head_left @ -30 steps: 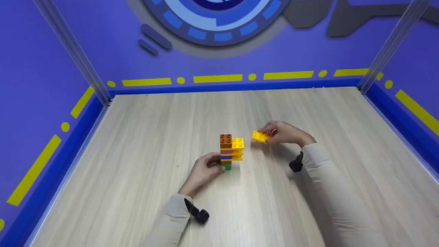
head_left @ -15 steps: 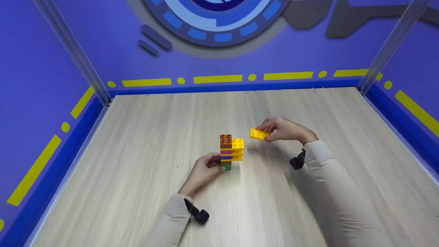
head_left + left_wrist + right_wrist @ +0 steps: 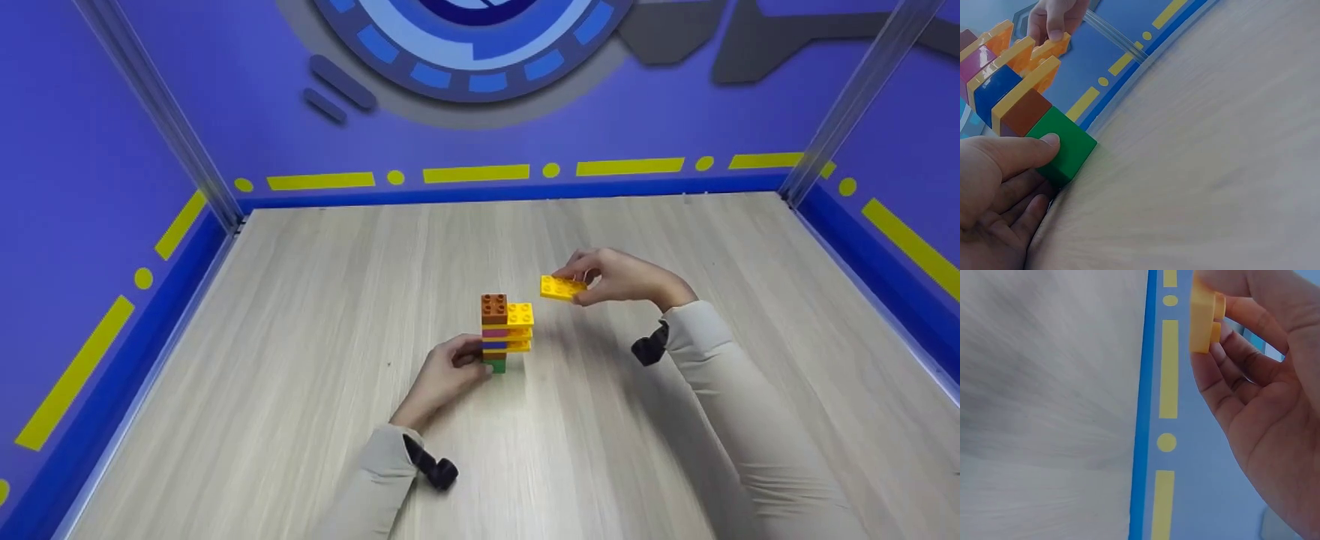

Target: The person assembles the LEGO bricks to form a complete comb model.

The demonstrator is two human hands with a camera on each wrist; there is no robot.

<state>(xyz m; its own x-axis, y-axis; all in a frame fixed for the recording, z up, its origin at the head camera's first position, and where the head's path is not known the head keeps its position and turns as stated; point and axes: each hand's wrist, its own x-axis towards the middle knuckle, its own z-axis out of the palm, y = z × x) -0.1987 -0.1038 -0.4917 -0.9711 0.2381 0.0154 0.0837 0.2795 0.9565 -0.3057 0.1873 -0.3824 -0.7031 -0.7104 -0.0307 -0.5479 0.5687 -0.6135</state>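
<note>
A tower of toy building bricks (image 3: pixel 494 309) stands upright on the table, brown on top, with a green brick (image 3: pixel 1072 147) at its foot. Between these, pink, blue and brown bricks alternate with thin yellow plates that stick out to the right. My left hand (image 3: pixel 444 373) holds the tower's base, its thumb on the green brick. My right hand (image 3: pixel 626 279) pinches a loose yellow building brick (image 3: pixel 558 287), studs up, between thumb and fingers. That brick is in the air, apart from the tower, behind it and to its right.
The wooden table (image 3: pixel 330 300) is bounded by a blue back wall (image 3: pixel 480 142) and blue side walls with yellow markings. Each wrist wears a black camera mount, such as the right camera mount (image 3: pixel 649 346).
My right hand has risen slightly and moved a little left and away from me with the yellow brick. My left hand and the tower have stayed in place.
</note>
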